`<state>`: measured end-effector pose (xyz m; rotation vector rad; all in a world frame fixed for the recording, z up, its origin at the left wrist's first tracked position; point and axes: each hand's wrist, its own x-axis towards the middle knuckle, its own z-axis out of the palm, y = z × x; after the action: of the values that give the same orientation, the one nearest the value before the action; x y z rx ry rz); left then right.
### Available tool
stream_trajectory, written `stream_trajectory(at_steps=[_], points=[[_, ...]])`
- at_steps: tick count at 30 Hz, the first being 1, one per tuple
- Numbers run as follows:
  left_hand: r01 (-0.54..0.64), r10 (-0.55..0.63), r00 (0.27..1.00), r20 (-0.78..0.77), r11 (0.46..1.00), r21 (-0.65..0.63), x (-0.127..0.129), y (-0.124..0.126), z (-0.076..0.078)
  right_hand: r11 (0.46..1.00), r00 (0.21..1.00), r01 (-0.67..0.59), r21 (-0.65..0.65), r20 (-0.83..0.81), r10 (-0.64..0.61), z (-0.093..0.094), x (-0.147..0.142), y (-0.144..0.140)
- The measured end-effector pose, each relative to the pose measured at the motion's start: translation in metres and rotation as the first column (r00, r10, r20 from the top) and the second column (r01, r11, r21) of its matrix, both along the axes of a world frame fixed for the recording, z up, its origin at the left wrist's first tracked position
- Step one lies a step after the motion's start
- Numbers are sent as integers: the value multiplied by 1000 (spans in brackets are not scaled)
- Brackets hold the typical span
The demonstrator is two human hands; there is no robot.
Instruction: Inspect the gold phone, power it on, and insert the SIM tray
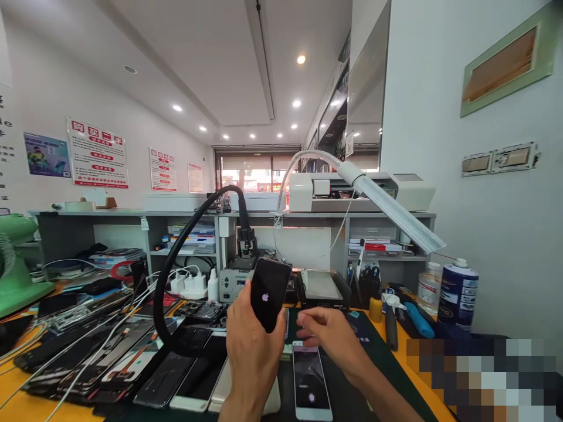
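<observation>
Meanwhile, left hand [253, 346] fingers grip a dark phone [269, 293]; right hand [328, 337] fingers hover half-curled, empty.

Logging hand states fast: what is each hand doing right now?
Left hand: closed around a black phone showing a logo, held upright.
Right hand: holds nothing, fingers loosely curled above a white phone.
</observation>
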<state>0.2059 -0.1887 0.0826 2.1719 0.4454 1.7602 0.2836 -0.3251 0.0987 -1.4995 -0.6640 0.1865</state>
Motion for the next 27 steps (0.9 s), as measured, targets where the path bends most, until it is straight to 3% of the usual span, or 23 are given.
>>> stream_trajectory(at_steps=[5, 13, 21, 27], points=[[-1, 5, 999, -39, 996, 89, -12, 7, -16, 994, 994, -109, 30, -22, 110, 7, -16, 21], [-37, 44, 998, -49, 991, 125, -23, 12, -28, 990, 988, -141, 11, -69, 142, 2, -20, 36], [-73, 81, 996, -47, 987, 146, -24, 17, -34, 998, 998, 61, -28, -5, -61, -15, -17, 56], [-91, 103, 990, -92, 988, 127, -20, 18, -40, 971, 975, 222, -94, 38, -219, -17, -22, 65]])
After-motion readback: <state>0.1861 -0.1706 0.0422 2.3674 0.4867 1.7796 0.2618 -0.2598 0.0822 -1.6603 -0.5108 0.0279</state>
